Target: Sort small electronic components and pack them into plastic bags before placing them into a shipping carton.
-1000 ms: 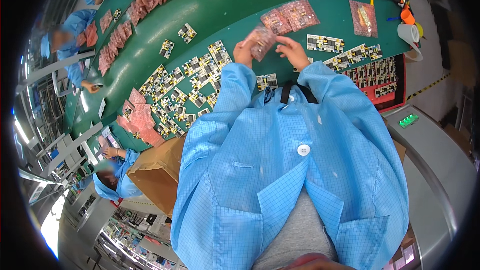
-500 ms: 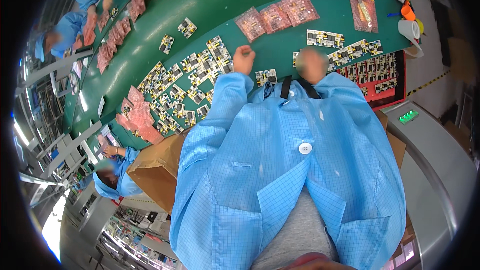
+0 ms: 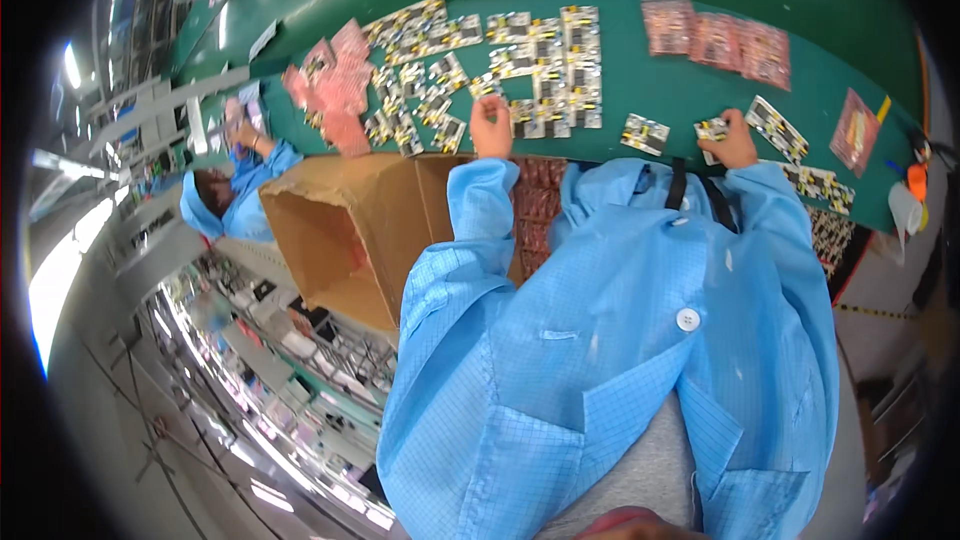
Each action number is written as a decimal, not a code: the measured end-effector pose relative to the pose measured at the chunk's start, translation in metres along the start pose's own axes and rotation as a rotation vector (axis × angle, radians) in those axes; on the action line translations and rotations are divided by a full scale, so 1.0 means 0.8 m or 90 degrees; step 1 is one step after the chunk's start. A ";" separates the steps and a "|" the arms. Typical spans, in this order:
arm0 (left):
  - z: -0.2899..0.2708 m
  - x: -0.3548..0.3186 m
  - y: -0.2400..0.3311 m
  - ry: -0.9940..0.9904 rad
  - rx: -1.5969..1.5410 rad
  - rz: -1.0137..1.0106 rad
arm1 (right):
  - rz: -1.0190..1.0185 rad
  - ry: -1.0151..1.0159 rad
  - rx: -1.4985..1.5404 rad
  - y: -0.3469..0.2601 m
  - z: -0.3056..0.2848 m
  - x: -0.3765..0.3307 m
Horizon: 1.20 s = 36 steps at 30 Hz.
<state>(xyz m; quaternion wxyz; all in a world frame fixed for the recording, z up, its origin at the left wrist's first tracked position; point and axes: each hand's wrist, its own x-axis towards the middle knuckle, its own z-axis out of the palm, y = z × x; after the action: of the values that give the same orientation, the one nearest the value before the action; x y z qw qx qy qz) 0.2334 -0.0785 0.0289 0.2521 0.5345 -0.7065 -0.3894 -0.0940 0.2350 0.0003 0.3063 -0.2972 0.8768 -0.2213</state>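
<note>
My left hand is over the green table, its fingers curled in a pinch at the near edge of a small circuit board. More circuit boards lie in rows right beside it, and a looser cluster spreads to its left. My right hand pinches another circuit board by its right side, close to the table's near edge. Between my hands one circuit board lies by itself. A longer strip of boards rests just right of my right hand.
Pink bubble-wrap packs lie at the far right and left. An open cardboard box stands at the near left, beside a tray of pink packs. Further left sits another person in blue.
The view has swung left, so the table's things appear further right. My left hand has moved left past the board rows to the loose cluster. The board in my right hand now shows clearly.
</note>
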 end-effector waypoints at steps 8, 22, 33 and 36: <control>-0.159 0.130 -0.127 0.185 -0.062 -0.144 | 0.004 -0.027 0.033 0.027 0.004 0.014; -0.264 0.329 -0.253 0.319 0.293 -0.211 | 0.150 -0.174 0.282 0.028 -0.006 0.007; -0.285 0.351 -0.196 0.360 0.399 0.042 | 0.220 -0.171 0.048 0.020 -0.023 -0.021; -0.263 0.389 -0.161 0.341 0.369 0.083 | 0.236 -0.153 0.094 0.048 -0.011 -0.028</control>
<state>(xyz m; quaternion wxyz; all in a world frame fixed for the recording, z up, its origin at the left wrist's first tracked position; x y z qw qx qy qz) 0.3736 -0.4499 0.0245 0.2901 0.6203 -0.7287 -0.0038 -0.1003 0.2792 -0.0064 0.4647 -0.1319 0.8552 -0.1879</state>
